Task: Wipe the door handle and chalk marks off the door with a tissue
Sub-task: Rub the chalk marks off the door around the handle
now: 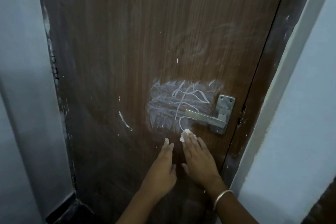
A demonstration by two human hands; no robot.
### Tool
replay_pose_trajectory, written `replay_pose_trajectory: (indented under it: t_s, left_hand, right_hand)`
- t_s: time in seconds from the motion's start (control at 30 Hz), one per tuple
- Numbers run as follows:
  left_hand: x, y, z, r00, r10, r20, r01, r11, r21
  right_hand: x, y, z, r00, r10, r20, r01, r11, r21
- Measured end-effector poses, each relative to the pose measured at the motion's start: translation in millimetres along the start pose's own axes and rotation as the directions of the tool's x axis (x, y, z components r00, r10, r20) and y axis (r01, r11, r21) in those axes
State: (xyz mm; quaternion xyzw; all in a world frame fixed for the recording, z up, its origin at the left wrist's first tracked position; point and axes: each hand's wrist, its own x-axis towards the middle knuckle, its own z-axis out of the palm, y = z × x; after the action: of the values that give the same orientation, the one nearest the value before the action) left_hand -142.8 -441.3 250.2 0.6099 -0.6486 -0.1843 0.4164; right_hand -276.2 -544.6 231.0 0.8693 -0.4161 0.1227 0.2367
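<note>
Tissue [184, 134] lies pressed under right hand [197, 156] below chalk marks [174, 105].

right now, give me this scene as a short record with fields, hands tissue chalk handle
left hand: flat on the door, fingers straight, holds nothing
right hand: straight fingers press the tissue against the door
tissue: small white wad under the right fingertips, below the handle lever
chalk marks: smeared white patch with scribbled lines, left of and behind the lever
chalk arc: separate curved stroke further left
door handle: metal lever on a plate, untouched
bangle: on the right wrist
</note>
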Motion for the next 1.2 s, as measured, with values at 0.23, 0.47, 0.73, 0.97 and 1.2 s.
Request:
replay_pose_trajectory:
  t_s: [0.23,0.47,0.73,0.97,1.2]
  left_hand:
    - [1.8,-2.9,-2.1,1.000,-0.011,-0.001,0.011,1.000,-0.023]
    - [0.5,0.2,-7.3,0.999,0.007,-0.031,-0.009,0.999,-0.040]
    - [4.9,-3.8,-21.9,0.999,0.005,-0.035,-0.005,1.000,-0.009]
    - [6.0,3.0,-32.9,0.999,-0.019,-0.043,0.019,1.000,-0.006]
    - [-5.8,-9.1,-50.0,0.996,-0.039,-0.079,0.041,0.999,0.032]
  right_hand:
    - [17.6,-10.4,-2.6,0.985,0.142,-0.102,-0.128,0.982,0.137]
    - [25.5,-21.1,4.4,0.985,-0.136,0.105,0.143,0.988,-0.056]
    - [41.0,-31.8,-17.8,0.989,0.105,-0.103,-0.101,0.994,0.044]
    - [45.9,-28.5,4.8,0.924,-0.283,0.259,0.338,0.918,-0.205]
    - [54.1,-34.0,-14.5,0.997,-0.062,0.046,0.071,0.974,-0.215]
